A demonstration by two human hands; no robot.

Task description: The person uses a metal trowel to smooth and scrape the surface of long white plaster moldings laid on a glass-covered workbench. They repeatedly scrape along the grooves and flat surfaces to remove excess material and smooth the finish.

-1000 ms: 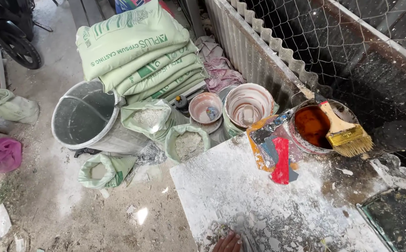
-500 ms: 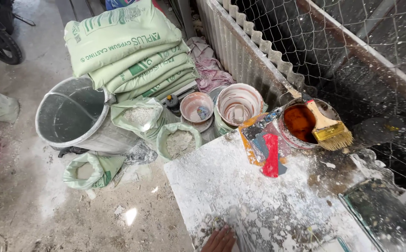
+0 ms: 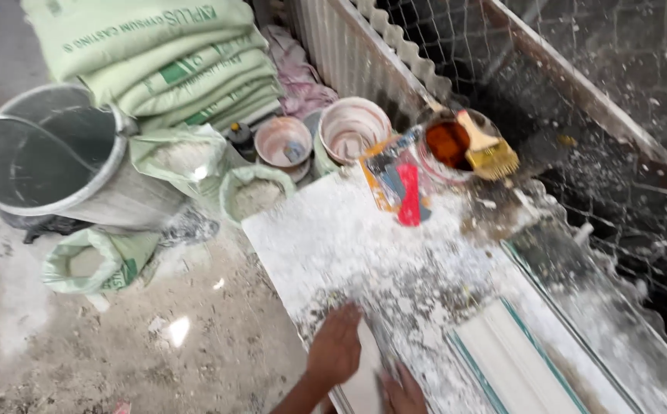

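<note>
Left hand [image 3: 336, 346] flat, open on white plaster-dusted slab [image 3: 349, 230]. Right hand [image 3: 404, 392] beside; grip indiscernible. Press evenly, avoid slab edge.

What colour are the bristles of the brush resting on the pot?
Yellow bristles, on the brush across the pot; clearest in the head view.

Pale green printed sacks [image 3: 157, 57] lie stacked at the floor's top-left, opened green bags [image 3: 99, 261] below them.
</note>
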